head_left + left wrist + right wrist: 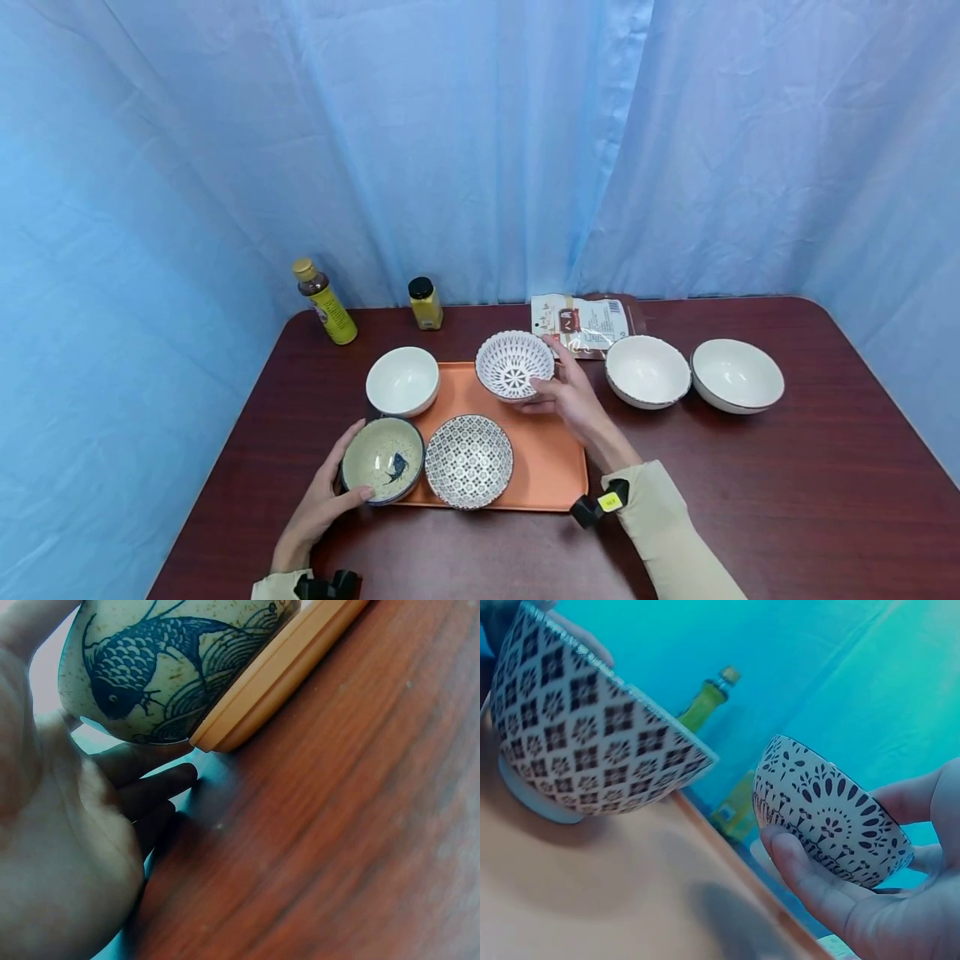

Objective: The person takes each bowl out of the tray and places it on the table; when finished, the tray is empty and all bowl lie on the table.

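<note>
- Bowls gather on and around the orange tray (pixel 551 467) in the head view. My left hand (pixel 318 508) grips the pale green bowl (pixel 378 458) at the tray's near-left corner, thumb at the near rim and fingers round the outer side, a spread that probably guards against slipping.
- Also there, my right hand (pixel 573 398) holds the petal-patterned bowl (pixel 513 365) by its right side at the tray's far edge, so its inside faces up, mostly uncovered.
- Beside the green one sits the lattice-patterned bowl (pixel 469 462); the plain white bowl (pixel 403 379) stands at the far-left corner. The yellow-green bottle (pixel 327 304) and black-lidded jar (pixel 426 306) stand farther back, clear of my reaching arms.
- Left wrist view: the green bowl's base meets the tray's rim; whether it bears weight there, I cannot tell. My lower fingers bend loosely beneath, perhaps as a backstop.
- Right wrist view: my fingers clasp the petal-patterned bowl from rim and underside, likely to support its weight, for it appears raised off the tray.
</note>
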Demonstrator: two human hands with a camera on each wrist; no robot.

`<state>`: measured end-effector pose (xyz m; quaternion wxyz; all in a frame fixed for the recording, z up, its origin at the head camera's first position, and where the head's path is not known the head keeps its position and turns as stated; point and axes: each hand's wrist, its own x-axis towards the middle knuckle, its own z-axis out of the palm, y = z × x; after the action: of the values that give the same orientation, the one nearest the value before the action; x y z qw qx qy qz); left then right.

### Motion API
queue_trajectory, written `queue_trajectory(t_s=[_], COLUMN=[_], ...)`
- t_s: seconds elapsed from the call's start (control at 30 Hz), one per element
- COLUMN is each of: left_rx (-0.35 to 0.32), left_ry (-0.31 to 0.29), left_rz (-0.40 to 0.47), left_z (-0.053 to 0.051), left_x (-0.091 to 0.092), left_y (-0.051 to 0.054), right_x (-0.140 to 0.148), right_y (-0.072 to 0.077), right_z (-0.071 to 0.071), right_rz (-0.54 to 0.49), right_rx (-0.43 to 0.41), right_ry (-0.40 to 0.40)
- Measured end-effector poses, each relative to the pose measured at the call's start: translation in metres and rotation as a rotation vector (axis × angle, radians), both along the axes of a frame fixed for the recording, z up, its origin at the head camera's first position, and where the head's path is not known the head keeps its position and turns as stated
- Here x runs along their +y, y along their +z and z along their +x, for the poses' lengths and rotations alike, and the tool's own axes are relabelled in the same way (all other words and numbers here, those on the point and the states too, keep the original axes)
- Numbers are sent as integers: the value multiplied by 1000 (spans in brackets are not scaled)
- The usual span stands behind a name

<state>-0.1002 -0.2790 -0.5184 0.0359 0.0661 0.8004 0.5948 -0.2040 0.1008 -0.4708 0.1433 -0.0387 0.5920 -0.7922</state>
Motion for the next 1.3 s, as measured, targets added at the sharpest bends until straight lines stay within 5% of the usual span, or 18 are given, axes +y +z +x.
queue_trajectory(t_s=[1.0,1.3], left_rx=[-12,-3], left_ry=[1,0], left_rz=[-2,-4], left_z=[0,0], left_x=[2,1], left_y=[1,1], right_x=[71,102], right_y=[36,41], right_z=[29,30], right_rz=[12,-83], right_rx=[43,85], right_ry=[-104,-169])
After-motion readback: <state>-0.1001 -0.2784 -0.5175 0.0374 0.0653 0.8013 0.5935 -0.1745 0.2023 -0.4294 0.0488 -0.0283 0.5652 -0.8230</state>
